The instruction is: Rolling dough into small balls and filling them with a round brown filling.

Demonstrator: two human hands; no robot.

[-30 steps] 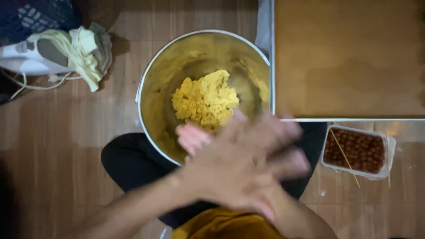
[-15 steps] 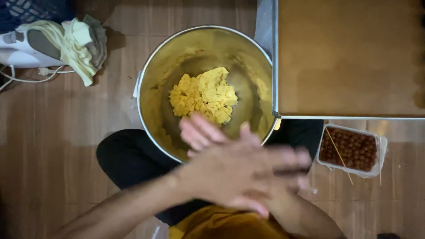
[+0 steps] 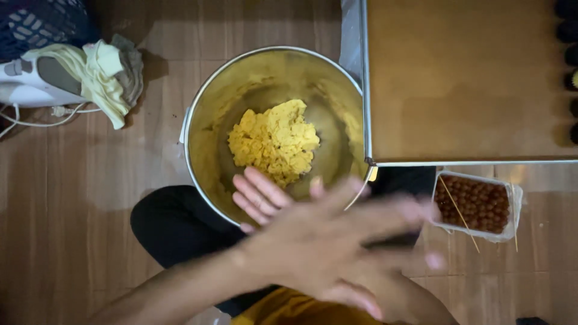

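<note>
Shiny metal bowl (image 3: 205, 120) – crumbly matt dough (image 3: 274, 141) – on a seemingly wooden floor (image 3: 72, 198).

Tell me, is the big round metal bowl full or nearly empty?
Nearly empty: the big round metal bowl holds one lump of yellow dough, with its smeared walls mostly bare.

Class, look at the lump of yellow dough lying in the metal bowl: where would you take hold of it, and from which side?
Grip the yellow dough around its heaped middle, fingers coming down from above; the metal bowl has high walls blocking every sideways approach, and its mouth is open.
</note>
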